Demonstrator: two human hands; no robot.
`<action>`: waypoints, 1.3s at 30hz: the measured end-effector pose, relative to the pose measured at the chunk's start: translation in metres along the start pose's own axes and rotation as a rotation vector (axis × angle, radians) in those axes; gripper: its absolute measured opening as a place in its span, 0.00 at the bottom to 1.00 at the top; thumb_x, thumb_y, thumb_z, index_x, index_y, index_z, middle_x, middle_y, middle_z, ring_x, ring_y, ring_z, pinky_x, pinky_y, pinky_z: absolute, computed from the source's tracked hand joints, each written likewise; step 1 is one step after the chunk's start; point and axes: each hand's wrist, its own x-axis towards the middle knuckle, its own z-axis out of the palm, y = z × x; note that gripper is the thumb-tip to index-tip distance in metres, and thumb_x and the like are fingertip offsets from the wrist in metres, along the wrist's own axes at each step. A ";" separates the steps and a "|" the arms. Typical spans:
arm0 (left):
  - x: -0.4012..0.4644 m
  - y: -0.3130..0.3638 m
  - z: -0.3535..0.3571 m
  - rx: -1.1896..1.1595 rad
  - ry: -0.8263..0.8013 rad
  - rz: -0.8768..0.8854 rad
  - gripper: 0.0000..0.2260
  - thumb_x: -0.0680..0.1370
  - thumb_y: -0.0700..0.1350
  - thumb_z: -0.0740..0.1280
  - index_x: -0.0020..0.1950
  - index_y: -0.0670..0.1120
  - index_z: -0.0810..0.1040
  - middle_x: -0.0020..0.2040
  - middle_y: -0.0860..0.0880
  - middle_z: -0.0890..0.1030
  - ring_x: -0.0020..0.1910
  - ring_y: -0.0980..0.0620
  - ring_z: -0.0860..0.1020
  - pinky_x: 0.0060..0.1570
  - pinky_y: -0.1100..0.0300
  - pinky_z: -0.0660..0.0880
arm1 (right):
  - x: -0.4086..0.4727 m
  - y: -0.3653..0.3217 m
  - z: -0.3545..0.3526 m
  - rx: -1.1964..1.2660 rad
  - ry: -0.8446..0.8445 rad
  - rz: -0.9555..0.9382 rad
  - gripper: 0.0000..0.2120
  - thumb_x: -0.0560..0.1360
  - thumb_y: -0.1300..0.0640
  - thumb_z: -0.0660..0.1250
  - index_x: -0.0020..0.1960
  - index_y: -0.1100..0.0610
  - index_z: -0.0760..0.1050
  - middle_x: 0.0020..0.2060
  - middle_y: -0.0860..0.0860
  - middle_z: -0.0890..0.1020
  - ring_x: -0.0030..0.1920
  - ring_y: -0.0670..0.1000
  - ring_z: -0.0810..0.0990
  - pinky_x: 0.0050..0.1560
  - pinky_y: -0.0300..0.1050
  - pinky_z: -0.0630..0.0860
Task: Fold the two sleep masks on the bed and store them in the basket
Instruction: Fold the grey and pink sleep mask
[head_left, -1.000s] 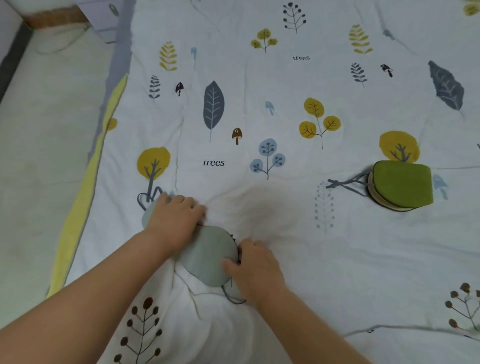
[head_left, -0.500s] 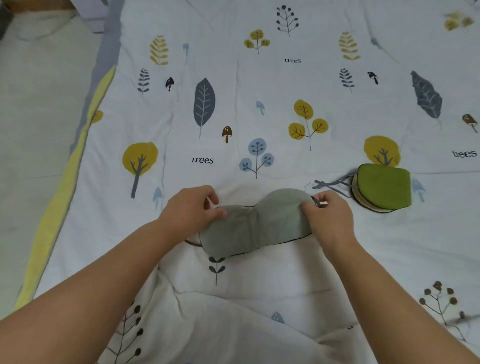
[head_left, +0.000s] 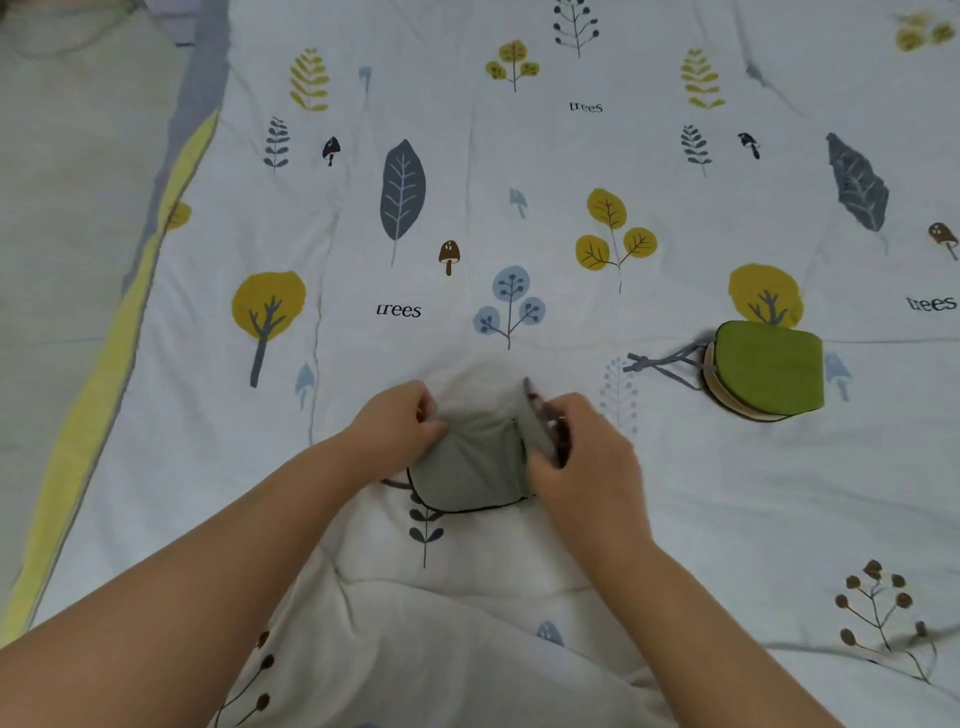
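Note:
A grey sleep mask (head_left: 470, 467) with a thin black edge lies on the bed in front of me, bent in the middle. My left hand (head_left: 397, 423) pinches its left end. My right hand (head_left: 582, 447) grips its right half, which stands lifted and turned over toward the left. A green sleep mask (head_left: 769, 366) lies folded in half to the right, its grey strap trailing left on the cover. No basket is in view.
The bed is covered by a white quilt (head_left: 571, 171) printed with trees, leaves and mushrooms. Its yellow and grey border (head_left: 130, 312) runs down the left, with a pale sheet (head_left: 62, 208) beyond it.
The grey mask was dragged from the lower left to the middle and spread flat. Now my right hand has swung its right half up and over toward my left hand.

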 end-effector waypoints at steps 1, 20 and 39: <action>-0.001 0.002 0.000 -0.099 0.021 -0.020 0.07 0.76 0.43 0.64 0.39 0.46 0.69 0.35 0.51 0.72 0.34 0.54 0.69 0.32 0.63 0.65 | -0.006 -0.007 0.007 -0.028 -0.029 -0.072 0.15 0.68 0.63 0.66 0.53 0.54 0.74 0.41 0.50 0.78 0.42 0.53 0.76 0.40 0.41 0.67; -0.013 0.009 0.010 -0.827 -0.159 -0.095 0.08 0.76 0.37 0.63 0.53 0.45 0.75 0.48 0.41 0.81 0.45 0.47 0.78 0.47 0.55 0.76 | 0.014 0.007 0.031 0.226 -0.121 0.385 0.11 0.78 0.51 0.57 0.42 0.56 0.70 0.36 0.49 0.74 0.42 0.54 0.72 0.40 0.41 0.62; -0.002 -0.014 0.087 0.525 0.139 0.335 0.25 0.79 0.56 0.47 0.75 0.57 0.45 0.78 0.54 0.47 0.77 0.53 0.46 0.74 0.50 0.40 | 0.006 0.060 0.045 -0.578 -0.274 -0.035 0.28 0.80 0.46 0.44 0.75 0.49 0.36 0.75 0.45 0.37 0.76 0.47 0.37 0.74 0.54 0.38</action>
